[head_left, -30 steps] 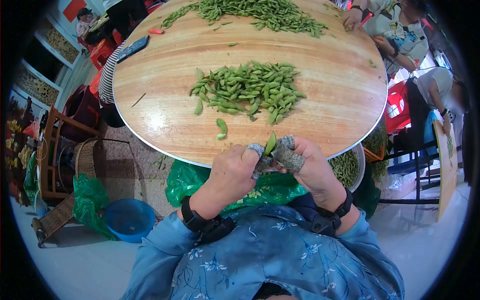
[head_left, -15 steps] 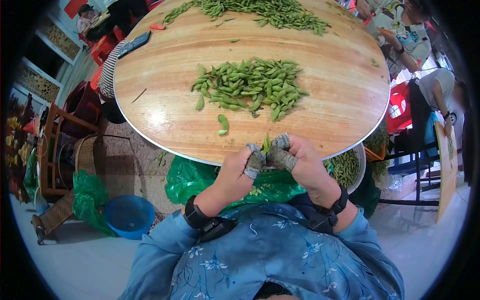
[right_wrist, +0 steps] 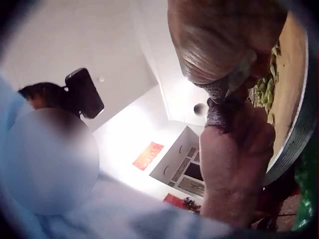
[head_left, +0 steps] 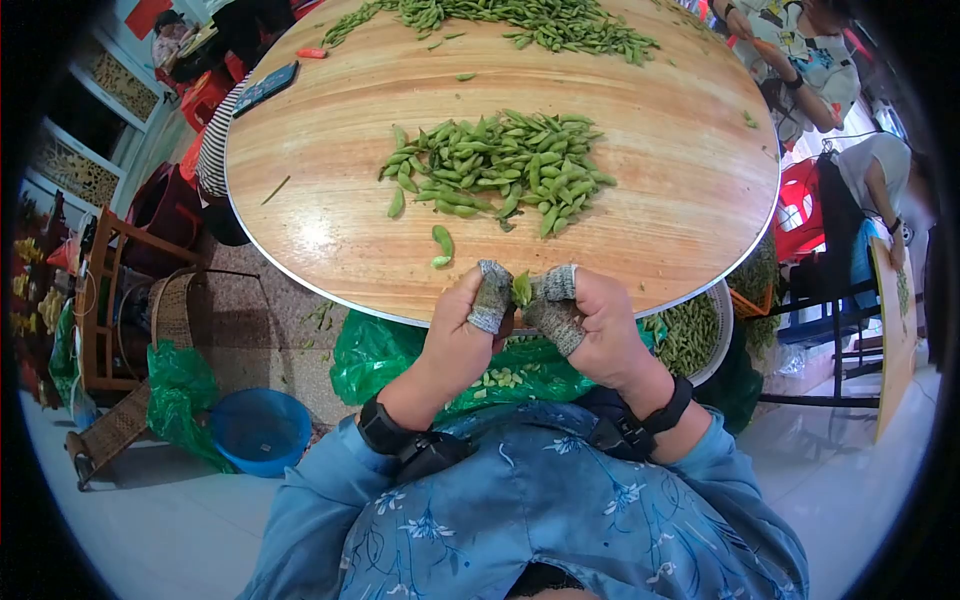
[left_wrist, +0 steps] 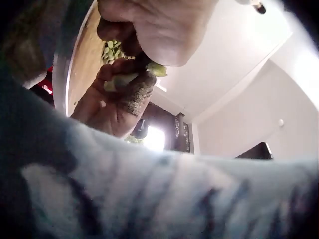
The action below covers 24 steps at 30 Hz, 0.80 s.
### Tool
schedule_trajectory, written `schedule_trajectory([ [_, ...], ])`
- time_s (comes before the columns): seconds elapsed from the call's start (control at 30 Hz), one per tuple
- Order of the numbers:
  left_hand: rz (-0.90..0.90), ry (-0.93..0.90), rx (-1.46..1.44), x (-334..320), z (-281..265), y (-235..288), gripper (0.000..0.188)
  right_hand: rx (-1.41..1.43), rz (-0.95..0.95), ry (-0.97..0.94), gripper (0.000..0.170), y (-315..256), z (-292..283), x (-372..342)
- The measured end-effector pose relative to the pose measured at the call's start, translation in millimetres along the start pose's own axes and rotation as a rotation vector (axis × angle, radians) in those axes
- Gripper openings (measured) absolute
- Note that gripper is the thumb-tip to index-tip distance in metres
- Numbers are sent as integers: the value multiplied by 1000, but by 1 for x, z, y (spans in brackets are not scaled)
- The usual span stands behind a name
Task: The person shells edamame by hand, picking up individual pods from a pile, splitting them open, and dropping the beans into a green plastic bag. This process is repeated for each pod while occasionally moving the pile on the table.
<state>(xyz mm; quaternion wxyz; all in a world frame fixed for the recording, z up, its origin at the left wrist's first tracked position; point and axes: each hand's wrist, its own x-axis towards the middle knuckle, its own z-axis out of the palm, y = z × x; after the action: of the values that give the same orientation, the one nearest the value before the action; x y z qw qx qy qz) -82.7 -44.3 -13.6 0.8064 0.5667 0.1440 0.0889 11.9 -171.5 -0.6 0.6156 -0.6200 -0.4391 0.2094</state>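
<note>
Between both hands, above the table's near edge, is a green soybean pod point(head_left: 521, 290). My left hand point(head_left: 462, 325) pinches it from the left, and my right hand point(head_left: 605, 325) pinches it from the right. Grey knitted covers wrap the thumb and a finger of each hand. The pod's pale green end point(left_wrist: 158, 69) shows at the fingertips in the left wrist view; fingers hide the rest. Beyond the hands, a pile of soybean pods point(head_left: 500, 165) lies on the round wooden table point(head_left: 330, 170). A single curved pod point(head_left: 442, 240) lies nearer.
Below the table edge spreads a green plastic bag point(head_left: 370, 360) with pale shelled beans point(head_left: 505, 378) on it. A white basket point(head_left: 722, 330) of pods stands to the right. A blue basin point(head_left: 260, 432) sits on the floor at left. Another pod heap point(head_left: 570, 35) lies at the far side.
Both hands have shifted slightly left with the pod between them. Less of the pod sticks up above the fingers than a second ago. The person at the far right has moved their hands.
</note>
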Motion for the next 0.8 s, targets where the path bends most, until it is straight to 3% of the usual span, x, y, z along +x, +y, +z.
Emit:
schedule_trajectory([
  [0.07,-93,-51,-118,0,-4,6,15,32,79,3,6,1,-1,0],
  [0.13,-120,-167,52,3,-9,11,14,66,166,2,6,2,-3,2],
  [0.17,-132,-162,46,3,-8,16,14,220,272,9,5,1,-5,3],
  [0.23,16,-169,515,0,-5,20,14,385,412,14,5,2,-5,0],
  [0.27,124,-149,501,0,-5,15,11,374,391,-1,4,3,-5,0],
  [0.4,-11,-124,508,-2,-6,26,10,223,306,-25,3,-3,-2,3],
  [0.57,-24,-81,447,-1,-4,17,13,86,197,-5,5,5,2,3],
  [0.8,-229,-14,38,-1,-1,17,12,-21,115,2,6,10,7,2],
])
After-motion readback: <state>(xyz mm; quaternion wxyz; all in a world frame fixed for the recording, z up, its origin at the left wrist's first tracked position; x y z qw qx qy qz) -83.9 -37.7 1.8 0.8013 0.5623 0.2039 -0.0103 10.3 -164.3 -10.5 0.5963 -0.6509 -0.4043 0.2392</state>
